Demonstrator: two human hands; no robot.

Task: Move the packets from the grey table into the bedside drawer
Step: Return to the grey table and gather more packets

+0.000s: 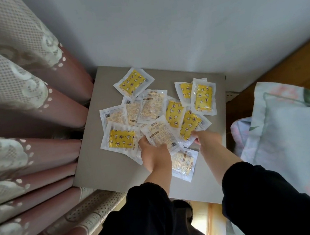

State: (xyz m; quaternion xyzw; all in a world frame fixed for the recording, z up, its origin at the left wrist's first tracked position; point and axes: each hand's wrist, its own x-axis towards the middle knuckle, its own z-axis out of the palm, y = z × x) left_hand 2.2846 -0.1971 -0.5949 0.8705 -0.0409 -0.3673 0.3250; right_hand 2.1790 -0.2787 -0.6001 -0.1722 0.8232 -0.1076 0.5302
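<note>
— Which step is the person working through here?

— The gathering, I'd say. About a dozen packets point(156, 115) are lying scattered and overlapping on the grey table point(98, 168), and both hands are reaching into the near edge of the pile. The drawer isn't showing in this view, so nothing is going in yet.

— What is the left hand point(154, 153) doing?

— It's closing around a printed-side-up packet point(159, 134), fingers curling under its near edge, with the packet lying against the palm. It's gripping that one, though the fingertips are hidden beneath it.

— And the right hand point(207, 138)?

— It's pinching the clear corner of a yellow star-patterned packet point(189, 125), closing down onto it.

— What is the next move calling for?

— Probably lifting both free of their overlapping neighbours, then finding and opening the drawer. The slick wrappers are likely sliding easily, so stacking them may help.
</note>
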